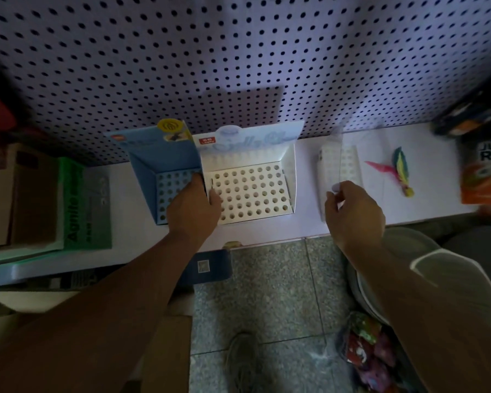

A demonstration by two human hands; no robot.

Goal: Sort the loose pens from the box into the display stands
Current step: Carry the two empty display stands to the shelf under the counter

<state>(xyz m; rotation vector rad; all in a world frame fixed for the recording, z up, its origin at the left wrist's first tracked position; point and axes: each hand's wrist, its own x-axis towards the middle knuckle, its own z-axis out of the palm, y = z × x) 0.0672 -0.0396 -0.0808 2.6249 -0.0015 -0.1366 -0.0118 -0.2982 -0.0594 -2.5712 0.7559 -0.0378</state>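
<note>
1. The left hand (194,205) is clamping down on the left wall of the white stand (292,171). The thumb is lying on the holed top and the fingers are curling over toward the blue stand (153,157) touching it on the left. This is probably steadying or squaring the two stands side by side.
2. The right hand (352,211) is pinching the near edge of a clear stand (342,163), thumb and fingers together on it. It looks blurred, so it is likely being positioned just right of the white stand.
3. All three stands are sitting on the shelf (267,232), backs toward the pegboard (238,52), so their holes are facing the person for loading.
4. No pens are showing and the visible holes are looking empty, so sorting is apparently not yet begun. Which box is holding the pens I cannot tell.
5. A feather toy (401,171) is lying farther right, well apart from the stands.
</note>
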